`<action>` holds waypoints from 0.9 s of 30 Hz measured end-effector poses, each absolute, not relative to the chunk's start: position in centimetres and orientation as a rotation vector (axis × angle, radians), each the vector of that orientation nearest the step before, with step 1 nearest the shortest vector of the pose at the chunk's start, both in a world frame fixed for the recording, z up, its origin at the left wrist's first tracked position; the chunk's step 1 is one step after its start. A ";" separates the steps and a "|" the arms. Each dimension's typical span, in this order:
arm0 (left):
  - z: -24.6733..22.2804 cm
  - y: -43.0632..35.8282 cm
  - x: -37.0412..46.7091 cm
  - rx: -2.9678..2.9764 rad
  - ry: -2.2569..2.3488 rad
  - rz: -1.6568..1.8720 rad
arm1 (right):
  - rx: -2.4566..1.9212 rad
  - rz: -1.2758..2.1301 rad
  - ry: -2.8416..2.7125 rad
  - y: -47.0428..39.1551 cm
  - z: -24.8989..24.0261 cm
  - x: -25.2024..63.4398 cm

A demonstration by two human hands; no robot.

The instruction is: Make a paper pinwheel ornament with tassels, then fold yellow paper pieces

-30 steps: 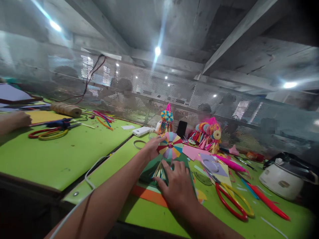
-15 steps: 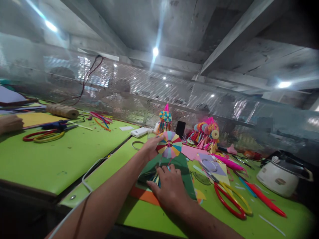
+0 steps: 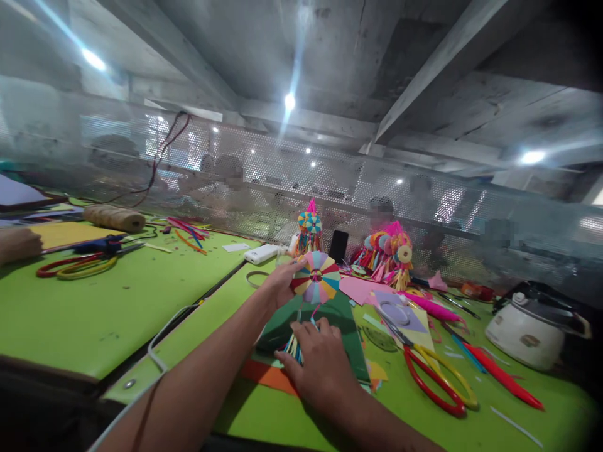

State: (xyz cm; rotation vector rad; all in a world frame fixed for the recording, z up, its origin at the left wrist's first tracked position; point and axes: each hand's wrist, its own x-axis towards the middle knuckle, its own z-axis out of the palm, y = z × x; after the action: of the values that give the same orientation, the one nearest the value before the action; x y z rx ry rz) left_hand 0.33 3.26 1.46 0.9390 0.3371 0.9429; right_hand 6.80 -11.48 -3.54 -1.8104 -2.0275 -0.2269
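Observation:
My left hand (image 3: 281, 284) pinches the left edge of a round paper disc (image 3: 316, 277) with multicoloured wedges and a hole in its middle. Thin strips hang from the disc toward a tassel of pale and blue strips (image 3: 293, 346). Over that tassel, my right hand (image 3: 320, 358) is bent, its fingertips at the strips; whether it grips them is hard to make out. Beneath both hands lies a dark green sheet (image 3: 346, 323), with an orange sheet (image 3: 268, 376) showing under its front edge.
Red-and-yellow scissors (image 3: 438, 376), a red tool (image 3: 509, 376) and a white pot (image 3: 527, 333) are on the right. Finished tasselled ornaments (image 3: 389, 251) and a phone (image 3: 338, 247) stand behind. At left are twine (image 3: 114, 218), more scissors (image 3: 80, 266) and another person's hand (image 3: 19, 244).
The disc and my left hand have shifted slightly left and down in view, and the disc has turned a little. The whole view has also moved slightly. My right hand stays at the tassel.

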 end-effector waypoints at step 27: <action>2.2 0.4 0.7 0.876 0.227 0.831 | -1.260 -0.482 -1.880 -8.4 1.3 14.8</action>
State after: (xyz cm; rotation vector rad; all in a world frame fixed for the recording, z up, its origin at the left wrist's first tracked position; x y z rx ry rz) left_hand 0.75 0.44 2.19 0.8764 0.2275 0.8307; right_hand 14.84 -8.43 1.31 -1.2597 -1.8798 -0.4820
